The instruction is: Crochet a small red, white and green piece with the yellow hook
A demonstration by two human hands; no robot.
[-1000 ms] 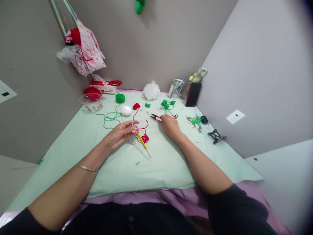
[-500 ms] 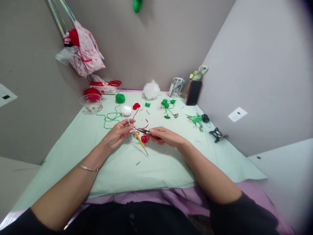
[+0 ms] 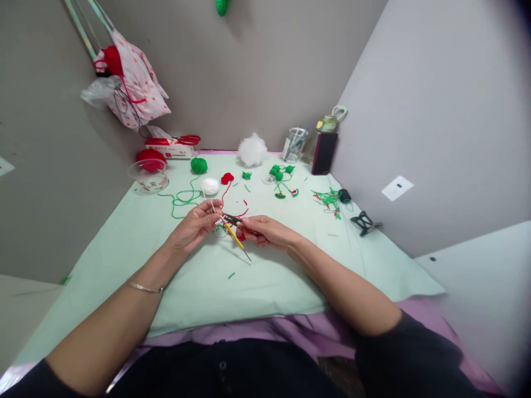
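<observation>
Fingers pinched, my left hand (image 3: 198, 224) holds white yarn and a small piece of work mostly hidden by the fingertips. A yellow-handled crochet hook (image 3: 234, 236) slants down from those fingers, its metal tip toward me. My right hand (image 3: 269, 231) is closed round small scissors (image 3: 232, 219), whose dark blades point left and reach the yarn at my left fingertips. Whether the blades touch the yarn I cannot tell. Behind my left hand lies a white yarn ball (image 3: 209, 186). Partly under my right fingers is a bundle of red yarn (image 3: 240, 235).
At the back are a green yarn ball (image 3: 199, 165), white stuffing (image 3: 253, 150), a pen cup (image 3: 294, 145) and a phone (image 3: 324, 153). A clear tub (image 3: 148, 178) stands left. Green crocheted pieces (image 3: 277, 174) and yarn scraps (image 3: 331, 200) lie right. A black stand (image 3: 363, 223) sits by the right edge.
The scissors have moved slightly left, closer to my left fingertips. My left hand keeps its pinch, and the whole view has shifted a little.
</observation>
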